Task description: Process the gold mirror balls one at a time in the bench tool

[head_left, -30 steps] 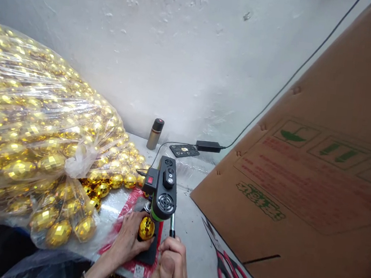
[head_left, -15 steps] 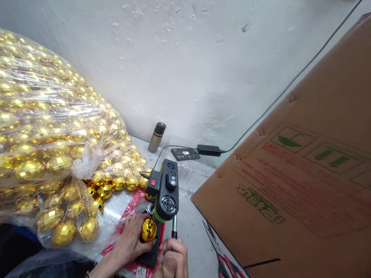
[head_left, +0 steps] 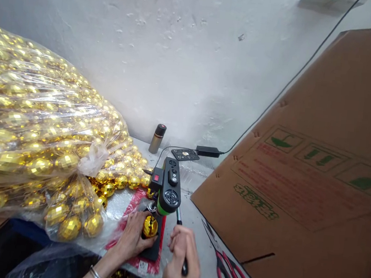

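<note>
L hand [head_left: 133,234] grips gold ball [head_left: 150,227], just on near side of press head [head_left: 171,186], over black base [head_left: 152,253]. R hand [head_left: 182,258] closed round lever [head_left: 178,215], R of ball & apart from it; lever's long axis runs fwd & slightly L, twd press head.

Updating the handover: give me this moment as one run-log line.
left hand: holding gold ball | right hand: gripping black handle | black machine: just beyond ball | scissors: beside cardboard box
</note>
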`<state>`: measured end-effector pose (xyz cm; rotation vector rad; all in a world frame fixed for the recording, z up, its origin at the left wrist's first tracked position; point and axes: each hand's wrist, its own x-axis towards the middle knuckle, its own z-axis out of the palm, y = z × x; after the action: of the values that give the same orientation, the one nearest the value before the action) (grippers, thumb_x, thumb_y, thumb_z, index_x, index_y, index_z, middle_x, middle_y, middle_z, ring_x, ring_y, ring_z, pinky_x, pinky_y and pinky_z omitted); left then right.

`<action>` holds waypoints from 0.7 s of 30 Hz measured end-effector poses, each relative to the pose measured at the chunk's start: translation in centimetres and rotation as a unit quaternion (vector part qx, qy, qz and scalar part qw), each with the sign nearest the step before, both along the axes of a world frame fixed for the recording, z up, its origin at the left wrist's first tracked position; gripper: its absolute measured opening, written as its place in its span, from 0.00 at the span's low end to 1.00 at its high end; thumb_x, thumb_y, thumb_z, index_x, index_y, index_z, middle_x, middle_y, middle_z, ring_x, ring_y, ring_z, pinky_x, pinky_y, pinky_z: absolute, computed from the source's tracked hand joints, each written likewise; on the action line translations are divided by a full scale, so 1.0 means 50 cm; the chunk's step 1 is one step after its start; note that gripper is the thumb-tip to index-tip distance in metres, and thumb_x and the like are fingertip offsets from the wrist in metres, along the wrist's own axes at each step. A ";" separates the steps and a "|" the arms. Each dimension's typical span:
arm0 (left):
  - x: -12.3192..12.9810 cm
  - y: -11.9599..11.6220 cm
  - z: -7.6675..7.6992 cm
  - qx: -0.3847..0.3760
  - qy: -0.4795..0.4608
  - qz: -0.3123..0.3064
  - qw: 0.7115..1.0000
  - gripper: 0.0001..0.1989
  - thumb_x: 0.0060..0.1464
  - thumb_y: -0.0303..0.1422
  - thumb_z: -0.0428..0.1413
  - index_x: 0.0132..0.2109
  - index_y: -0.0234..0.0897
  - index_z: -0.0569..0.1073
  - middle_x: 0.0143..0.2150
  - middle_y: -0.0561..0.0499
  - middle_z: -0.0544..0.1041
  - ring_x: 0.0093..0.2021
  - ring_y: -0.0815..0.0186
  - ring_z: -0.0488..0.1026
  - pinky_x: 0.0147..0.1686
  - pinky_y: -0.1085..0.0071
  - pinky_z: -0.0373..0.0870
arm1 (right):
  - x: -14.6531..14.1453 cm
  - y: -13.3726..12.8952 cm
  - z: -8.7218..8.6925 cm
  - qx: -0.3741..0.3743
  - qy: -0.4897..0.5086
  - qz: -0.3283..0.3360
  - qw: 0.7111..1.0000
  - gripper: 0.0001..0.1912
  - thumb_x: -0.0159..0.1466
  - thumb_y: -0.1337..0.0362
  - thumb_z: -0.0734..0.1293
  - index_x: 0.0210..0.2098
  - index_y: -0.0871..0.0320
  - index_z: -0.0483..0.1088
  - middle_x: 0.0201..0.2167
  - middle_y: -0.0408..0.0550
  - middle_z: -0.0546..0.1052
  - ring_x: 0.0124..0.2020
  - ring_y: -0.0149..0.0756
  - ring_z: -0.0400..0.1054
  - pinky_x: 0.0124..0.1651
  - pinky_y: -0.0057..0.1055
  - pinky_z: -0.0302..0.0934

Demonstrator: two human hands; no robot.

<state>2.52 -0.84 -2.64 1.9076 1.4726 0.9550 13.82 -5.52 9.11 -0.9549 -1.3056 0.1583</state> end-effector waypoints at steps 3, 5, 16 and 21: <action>-0.014 -0.030 -0.041 0.045 0.024 -0.024 0.998 0.31 0.52 0.34 0.64 0.62 0.38 0.69 0.58 0.38 0.77 0.58 0.45 0.73 0.59 0.45 0.68 | 0.007 0.000 0.059 -0.020 -0.016 0.011 1.000 0.16 0.73 0.69 0.59 0.28 0.56 0.64 0.25 0.39 0.65 0.26 0.28 0.62 0.30 0.26 0.57; -0.027 -0.062 -0.076 0.084 0.064 -0.043 0.994 0.39 0.51 0.38 0.67 0.67 0.39 0.64 0.63 0.35 0.74 0.62 0.42 0.71 0.60 0.44 0.67 | 0.007 0.000 0.064 -0.007 -0.019 0.007 1.000 0.16 0.73 0.69 0.59 0.27 0.56 0.63 0.25 0.39 0.65 0.26 0.28 0.62 0.31 0.25 0.57; -0.123 0.076 0.057 0.058 0.213 0.107 0.969 0.23 0.67 0.28 0.44 0.66 0.33 0.64 0.65 0.34 0.70 0.65 0.50 0.67 0.65 0.50 0.64 | 0.000 -0.008 -0.004 0.020 -0.043 0.012 0.999 0.16 0.71 0.74 0.58 0.28 0.56 0.63 0.27 0.42 0.68 0.26 0.29 0.64 0.28 0.25 0.58; -0.103 0.200 0.090 0.023 0.225 0.099 0.969 0.22 0.61 0.23 0.50 0.62 0.32 0.68 0.60 0.33 0.73 0.62 0.47 0.69 0.61 0.50 0.67 | 0.009 -0.012 0.009 0.023 -0.077 0.019 0.997 0.14 0.71 0.73 0.58 0.30 0.55 0.62 0.27 0.41 0.68 0.23 0.26 0.61 0.25 0.23 0.57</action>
<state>-2.65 9.15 1.86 2.1370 1.9432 0.6651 14.26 -6.12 9.58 -0.9177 -1.4635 0.0833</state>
